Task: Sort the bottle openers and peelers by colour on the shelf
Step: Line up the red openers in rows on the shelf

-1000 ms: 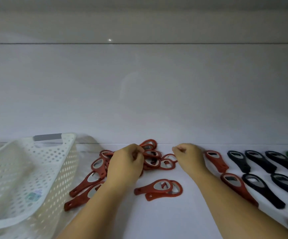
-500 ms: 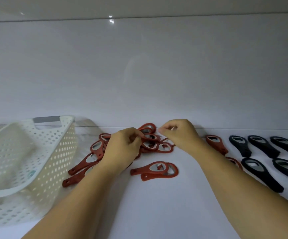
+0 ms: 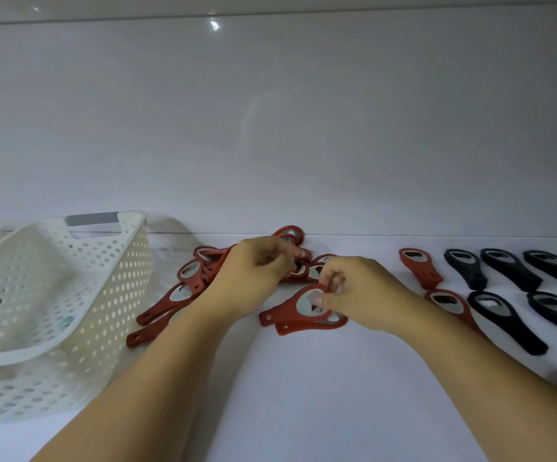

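Both curled | right hand (image 3: pixel 360 291) pinches red opener (image 3: pixel 283 311) | left hand (image 3: pixel 257 268) grips pile (image 3: pixel 190 273)

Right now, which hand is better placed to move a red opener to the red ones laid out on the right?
The right hand. It pinches the head of a red opener and lies nearer the laid-out red openers. The left hand is curled in the red pile, farther away.
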Available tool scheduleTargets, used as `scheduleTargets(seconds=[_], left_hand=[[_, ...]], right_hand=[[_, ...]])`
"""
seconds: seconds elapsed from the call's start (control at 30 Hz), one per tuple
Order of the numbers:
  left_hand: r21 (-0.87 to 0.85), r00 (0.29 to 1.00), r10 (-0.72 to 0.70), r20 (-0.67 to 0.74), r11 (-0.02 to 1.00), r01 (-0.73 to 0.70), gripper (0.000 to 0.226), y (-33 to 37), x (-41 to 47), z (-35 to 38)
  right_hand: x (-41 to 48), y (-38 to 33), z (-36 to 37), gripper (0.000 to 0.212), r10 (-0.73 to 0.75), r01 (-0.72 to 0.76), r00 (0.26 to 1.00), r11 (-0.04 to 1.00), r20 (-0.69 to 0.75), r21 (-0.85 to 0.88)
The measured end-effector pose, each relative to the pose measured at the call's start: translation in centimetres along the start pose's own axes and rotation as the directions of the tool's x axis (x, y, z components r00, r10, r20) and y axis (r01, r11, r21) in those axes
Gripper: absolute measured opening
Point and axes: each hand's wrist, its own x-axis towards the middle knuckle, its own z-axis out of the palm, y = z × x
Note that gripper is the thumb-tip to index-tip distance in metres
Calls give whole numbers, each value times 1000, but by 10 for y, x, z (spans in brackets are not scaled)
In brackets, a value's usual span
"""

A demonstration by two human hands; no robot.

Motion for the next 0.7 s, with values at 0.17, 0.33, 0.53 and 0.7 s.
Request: scheduleTargets(seconds=[0.17, 0.33, 0.53, 0.7], left_hand=[[-334, 940, -74, 334, 923, 192, 40, 9, -1, -3], [-285, 824, -42, 565, 927, 242, 27, 13, -8, -2], [-573, 930, -130, 345, 756, 318, 35, 8, 2, -7], [-621, 915, -201, 348, 682, 386, 46, 5, 5, -7]], right_hand=[[-9, 0, -14, 17, -72, 108, 991, 935, -115, 339], [-12, -1, -19, 19, -28, 188, 950, 848, -312, 496], [-9, 17, -13, 8, 109, -81, 984, 977, -138, 199], [-14, 12, -5, 55, 138, -114, 977, 982, 160, -153]])
